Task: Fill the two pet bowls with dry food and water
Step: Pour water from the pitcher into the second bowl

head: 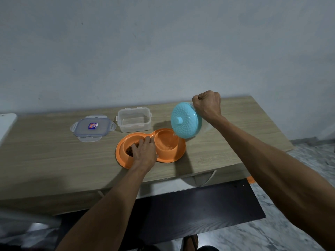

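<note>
An orange double pet bowl (167, 159) sits on the wooden table. Its left bowl holds brown dry food (129, 151), partly hidden by my left hand (144, 152), which rests flat on the bowl's rim with fingers spread. My right hand (207, 104) grips the handle of a clear water jug with a turquoise lid (186, 120), tipped steeply towards the right bowl (165, 142). A thin stream of water falls into that bowl, and water shows at its bottom.
An empty clear plastic container (133, 120) stands behind the bowls, its clip lid (92, 127) lying flat to the left. The table edge (199, 173) runs just in front of the bowls. A dark low shelf (199, 205) lies below.
</note>
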